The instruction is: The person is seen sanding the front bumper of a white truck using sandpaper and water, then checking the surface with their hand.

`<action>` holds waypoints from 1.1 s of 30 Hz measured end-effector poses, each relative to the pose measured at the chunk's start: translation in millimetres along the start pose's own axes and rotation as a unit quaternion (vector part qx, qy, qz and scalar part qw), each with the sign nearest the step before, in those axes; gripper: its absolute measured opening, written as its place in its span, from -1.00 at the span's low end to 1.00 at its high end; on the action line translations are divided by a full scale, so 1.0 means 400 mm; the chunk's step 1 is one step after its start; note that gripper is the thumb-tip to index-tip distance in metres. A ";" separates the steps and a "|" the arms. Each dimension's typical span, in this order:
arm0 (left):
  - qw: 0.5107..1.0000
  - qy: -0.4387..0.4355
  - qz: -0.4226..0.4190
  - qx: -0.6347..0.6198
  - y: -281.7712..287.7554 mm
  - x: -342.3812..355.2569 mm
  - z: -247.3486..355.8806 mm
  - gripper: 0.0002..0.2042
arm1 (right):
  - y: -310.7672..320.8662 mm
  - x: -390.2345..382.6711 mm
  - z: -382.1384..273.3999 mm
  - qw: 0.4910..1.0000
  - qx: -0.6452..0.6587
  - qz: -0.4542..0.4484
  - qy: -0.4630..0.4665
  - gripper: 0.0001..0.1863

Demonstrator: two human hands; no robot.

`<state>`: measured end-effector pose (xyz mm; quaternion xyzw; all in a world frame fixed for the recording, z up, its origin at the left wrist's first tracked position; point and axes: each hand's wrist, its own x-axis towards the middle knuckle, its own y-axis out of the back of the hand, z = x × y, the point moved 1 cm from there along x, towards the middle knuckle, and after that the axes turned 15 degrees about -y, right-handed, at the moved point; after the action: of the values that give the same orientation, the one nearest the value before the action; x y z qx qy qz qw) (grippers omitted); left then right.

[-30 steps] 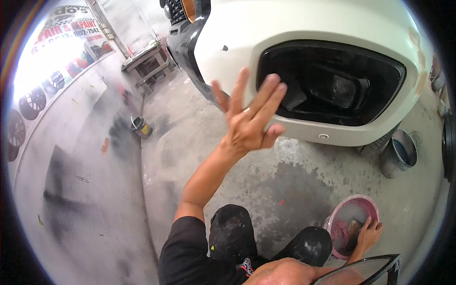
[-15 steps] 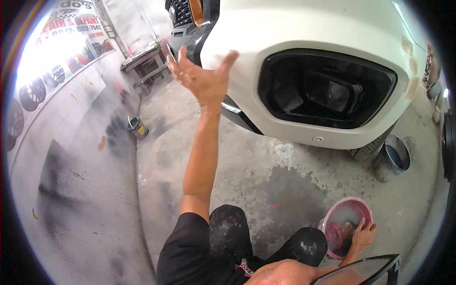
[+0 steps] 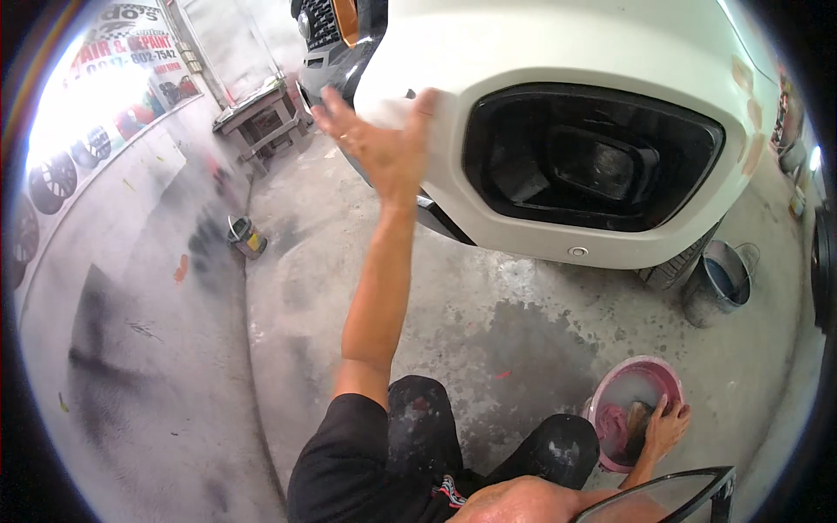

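Note:
My left hand [image 3: 379, 150] is raised with its fingers spread and nothing seen in its grasp. It is in front of the cream-white car bumper [image 3: 523, 248], left of the dark recessed lamp housing [image 3: 602, 161]; whether it touches the bumper I cannot tell. Low on the right, my right hand [image 3: 668, 431] is over the side of a round pink basin [image 3: 599, 403], its fingers closed about the rim. Inside the basin are cloudy water, a pink cloth [image 3: 613, 425] and a brownish block-like piece [image 3: 638, 423] close to the fingers.
A metal bucket [image 3: 717, 288] with dark liquid stands by the car's tyre [image 3: 684, 261]. By the left wall [image 3: 157, 383] is a small dark pail [image 3: 248, 237], and a wooden bench [image 3: 261, 122] stands farther back. Wet stains mark the concrete floor [image 3: 532, 349].
My left hand has shifted slightly right and stays spread. The whole view has moved a little. My right hand remains at the basin.

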<state>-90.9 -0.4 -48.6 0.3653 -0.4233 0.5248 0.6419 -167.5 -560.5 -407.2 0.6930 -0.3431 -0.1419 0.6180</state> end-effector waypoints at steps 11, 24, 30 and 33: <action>0.989 0.133 0.068 -0.006 0.050 0.055 -0.153 0.33 | -0.020 0.003 0.002 1.000 0.009 0.019 0.011 -0.38; 0.944 0.085 0.156 0.278 0.113 0.038 -0.347 -0.17 | 0.007 -0.008 -0.013 1.000 0.014 -0.009 0.010 -0.36; 0.970 -0.007 0.204 -0.129 0.126 0.032 -0.223 -0.70 | 0.018 0.000 -0.008 0.999 -0.010 -0.032 0.001 -0.35; 0.981 0.074 0.141 -0.111 0.117 0.036 -0.178 -0.65 | 0.010 0.003 -0.004 0.999 -0.015 -0.032 -0.010 -0.35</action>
<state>-124.2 78.3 -60.8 0.1890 -0.4776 0.5852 0.6276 -166.7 -560.0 -402.9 0.6927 -0.3248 -0.1733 0.6201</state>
